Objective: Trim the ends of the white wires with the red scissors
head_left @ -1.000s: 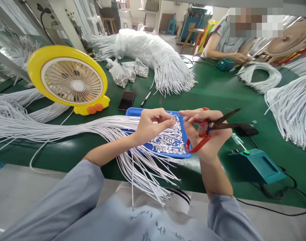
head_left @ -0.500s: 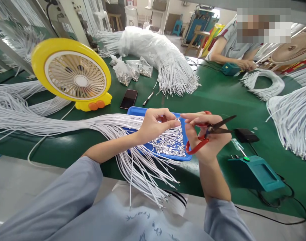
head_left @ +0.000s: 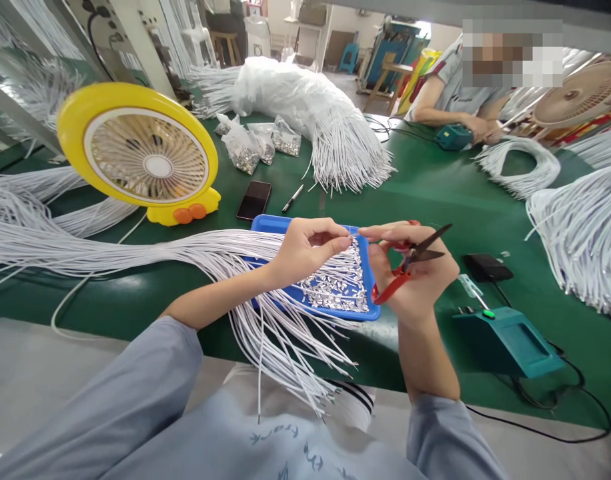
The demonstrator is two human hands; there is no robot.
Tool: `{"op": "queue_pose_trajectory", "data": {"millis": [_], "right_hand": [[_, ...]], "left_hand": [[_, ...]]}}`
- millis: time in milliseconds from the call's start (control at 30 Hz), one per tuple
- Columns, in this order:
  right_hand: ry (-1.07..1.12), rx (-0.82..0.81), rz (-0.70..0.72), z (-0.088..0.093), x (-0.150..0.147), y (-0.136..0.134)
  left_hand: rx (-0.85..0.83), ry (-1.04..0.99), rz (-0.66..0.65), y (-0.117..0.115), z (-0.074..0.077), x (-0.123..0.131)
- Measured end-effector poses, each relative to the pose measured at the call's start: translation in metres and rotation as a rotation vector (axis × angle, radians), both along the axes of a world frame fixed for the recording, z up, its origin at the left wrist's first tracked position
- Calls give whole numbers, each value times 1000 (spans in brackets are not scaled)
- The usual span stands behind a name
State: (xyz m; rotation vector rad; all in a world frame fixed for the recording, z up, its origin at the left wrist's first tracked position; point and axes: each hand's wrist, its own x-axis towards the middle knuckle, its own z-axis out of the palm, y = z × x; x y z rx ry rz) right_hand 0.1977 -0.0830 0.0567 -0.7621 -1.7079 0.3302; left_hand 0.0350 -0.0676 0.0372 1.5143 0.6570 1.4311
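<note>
My left hand (head_left: pixel 305 250) is closed in a pinch over the blue tray (head_left: pixel 266 225), gripping something small at its fingertips that I cannot make out. My right hand (head_left: pixel 410 273) holds red-handled scissors (head_left: pixel 410 261), blades pointing right and slightly apart; its thumb and forefinger meet the left fingertips. The tray holds several small silver metal tips (head_left: pixel 335 290). A bundle of white cords (head_left: pixel 135 250) runs from the left across the tray and hangs over the table's front edge.
On the green table (head_left: pixel 425 187) stand a yellow fan (head_left: pixel 140 157), a phone (head_left: pixel 254 199), a pen (head_left: pixel 292 198), bags of metal parts (head_left: pixel 245 150), a teal device (head_left: pixel 505 340), a black box (head_left: pixel 485 267). Large cord bundles (head_left: pixel 330 127) lie behind. Another person (head_left: pixel 450 87) works far right.
The scissor blades have closed somewhat and tilted upward. Both hands stay together over the tray, barely shifted.
</note>
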Motion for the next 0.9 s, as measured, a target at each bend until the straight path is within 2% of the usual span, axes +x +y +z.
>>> {"op": "queue_pose_trajectory", "data": {"millis": [100,333,900], "right_hand": [[-18,50,-13,-1,1,2],[-6,32,-19,0,0,2],[-47,-42,21,-1,-3,0]], "left_hand": [[4,7,51,0,0,0],[25,-10,120,0,-1,2],[92,-3,121,-1,-1,2]]}}
